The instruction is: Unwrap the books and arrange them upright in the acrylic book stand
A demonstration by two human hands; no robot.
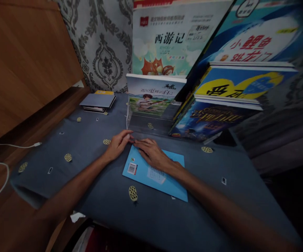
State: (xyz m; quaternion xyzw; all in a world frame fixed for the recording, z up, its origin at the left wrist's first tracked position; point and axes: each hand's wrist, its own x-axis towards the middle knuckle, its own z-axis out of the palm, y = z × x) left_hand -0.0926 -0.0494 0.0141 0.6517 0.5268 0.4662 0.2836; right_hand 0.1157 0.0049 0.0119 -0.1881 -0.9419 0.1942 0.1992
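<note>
A thin light-blue book (pixel 164 182) lies back cover up on the dark blue cloth (pixel 88 136), its barcode at the near left corner. My right hand (pixel 152 153) rests flat on the book's far end, fingers stretched out. My left hand (pixel 118 142) is at the book's far left corner, fingers bent and touching its edge. Just beyond both hands stands a clear book holder (pixel 146 122) with an upright illustrated book (pixel 151 94) in it.
Several large picture books (pixel 230 91) lean and stack at the right behind the holder. A small pile of books (pixel 98 101) lies at the far left of the cloth. White cables (pixel 12 145) run over the wooden surface at left. Patterned curtain behind.
</note>
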